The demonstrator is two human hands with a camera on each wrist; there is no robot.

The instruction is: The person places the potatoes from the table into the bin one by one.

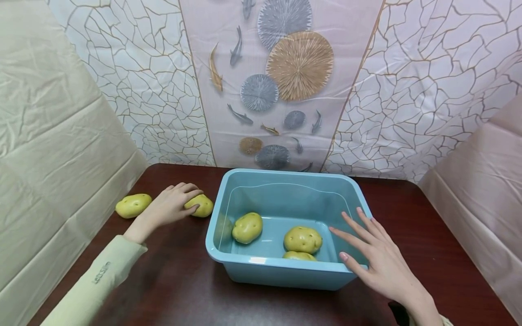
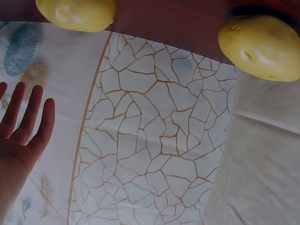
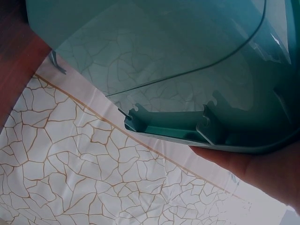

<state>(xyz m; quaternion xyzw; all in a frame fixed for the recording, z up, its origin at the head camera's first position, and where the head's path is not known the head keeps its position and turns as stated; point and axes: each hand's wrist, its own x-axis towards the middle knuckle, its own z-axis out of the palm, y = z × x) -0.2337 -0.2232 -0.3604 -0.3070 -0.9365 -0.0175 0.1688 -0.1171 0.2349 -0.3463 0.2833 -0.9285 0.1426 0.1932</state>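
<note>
Three potatoes [image 1: 302, 239] inside blue tub [image 1: 281, 274]: one left, two together by front wall, tub floor showing between. Left hand [image 1: 173, 206], fingers loose, over fourth potato [image 1: 203, 207], narrow gap to left rim. Fifth potato [image 1: 133, 206] near table [image 1: 171, 280] edge. Right hand [image 1: 379, 256], fingers spread, at right-front rim; wide tabletop beyond.

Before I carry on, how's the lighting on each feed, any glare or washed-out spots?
Head: bright, with a small glare patch on the front rim of the tub; left wrist: dimmer, with a dark shadow behind the right-hand potato; right wrist: the tub looks dark, while the patterned cloth washes out toward lower right, below the shadowed right hand.
</note>
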